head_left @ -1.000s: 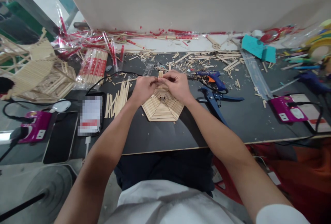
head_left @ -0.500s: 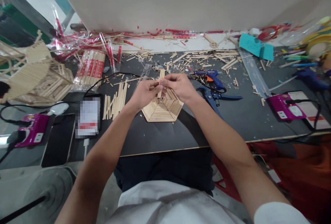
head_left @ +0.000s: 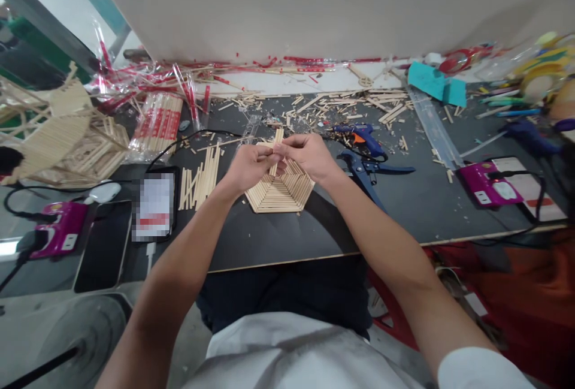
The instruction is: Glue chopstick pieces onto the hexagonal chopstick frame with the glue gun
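Black worktable (head_left: 404, 209) strewn with offcuts (head_left: 332, 112)
Left hand (head_left: 248, 167) and right hand (head_left: 309, 155) pinch one thin stick (head_left: 279, 135) over the hexagon panel (head_left: 281, 195); likely light and brittle, best held near its ends

The far half of the flat hexagon of pale wooden sticks (head_left: 279, 192) lies hidden under the left hand (head_left: 249, 166) and the right hand (head_left: 309, 156). How many short wooden sticks (head_left: 279, 135) their fingertips pinch is too small to tell. On the black phone (head_left: 154, 206), near left, the screen is blurred out. The left edge cuts off the pale stick-built model (head_left: 54, 137) — the right edge, the yellow tape rolls (head_left: 545, 77).
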The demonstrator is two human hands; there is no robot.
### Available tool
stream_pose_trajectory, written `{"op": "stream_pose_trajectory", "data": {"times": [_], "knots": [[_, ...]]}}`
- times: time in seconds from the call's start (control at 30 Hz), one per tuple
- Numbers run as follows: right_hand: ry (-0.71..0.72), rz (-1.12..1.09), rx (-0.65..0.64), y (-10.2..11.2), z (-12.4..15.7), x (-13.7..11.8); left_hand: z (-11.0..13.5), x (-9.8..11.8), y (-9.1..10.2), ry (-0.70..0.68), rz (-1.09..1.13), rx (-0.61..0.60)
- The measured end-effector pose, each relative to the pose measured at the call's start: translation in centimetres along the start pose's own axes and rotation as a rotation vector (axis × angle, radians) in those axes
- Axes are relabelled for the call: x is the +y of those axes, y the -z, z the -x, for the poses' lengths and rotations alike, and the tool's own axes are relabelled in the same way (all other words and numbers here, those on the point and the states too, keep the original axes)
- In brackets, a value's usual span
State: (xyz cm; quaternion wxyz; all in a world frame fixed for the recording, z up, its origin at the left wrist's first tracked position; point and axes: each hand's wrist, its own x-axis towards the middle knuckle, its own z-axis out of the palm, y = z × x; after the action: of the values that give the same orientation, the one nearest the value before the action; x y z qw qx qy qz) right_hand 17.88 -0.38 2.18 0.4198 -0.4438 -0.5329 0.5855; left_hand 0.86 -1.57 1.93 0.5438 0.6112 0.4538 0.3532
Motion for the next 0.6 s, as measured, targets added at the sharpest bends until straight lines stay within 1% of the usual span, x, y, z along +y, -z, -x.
{"op": "stream_pose_trajectory", "data": {"times": [0.07, 0.17, 0.23, 0.3, 0.4, 0.43, 0.5, 0.6], "knots": [[0.040, 0.256, 0.014, 1.2, 0.7, -1.1, 0.3, 0.4, 0.3, 0.076, 0.022, -0.012], [0.068, 0.717, 0.076, 4.6, 3.1, -3.2, 0.8, 0.8, 0.9, 0.227, 0.057, 0.000], [0.022, 1.010, 0.137, 7.5, 5.5, -4.0, 1.0, 1.0, 1.4, 0.289, 0.057, 0.005], [-0.051, 1.199, 0.164, 10.4, 8.3, -3.8, 1.2, 1.2, 1.8, 0.298, 0.025, -0.016], [-0.183, 1.391, 0.105, 13.9, 11.9, -2.1, 1.4, 1.7, 2.2, 0.265, -0.057, -0.083], [-0.202, 1.418, 0.059, 14.8, 12.8, -1.3, 1.4, 1.9, 2.2, 0.253, -0.082, -0.111], [-0.192, 1.442, -0.003, 16.1, 14.0, -0.1, 1.6, 2.4, 2.1, 0.235, -0.116, -0.154], [-0.177, 1.474, 0.007, 17.4, 14.7, 0.9, 2.0, 2.8, 2.0, 0.227, -0.129, -0.194]]}}
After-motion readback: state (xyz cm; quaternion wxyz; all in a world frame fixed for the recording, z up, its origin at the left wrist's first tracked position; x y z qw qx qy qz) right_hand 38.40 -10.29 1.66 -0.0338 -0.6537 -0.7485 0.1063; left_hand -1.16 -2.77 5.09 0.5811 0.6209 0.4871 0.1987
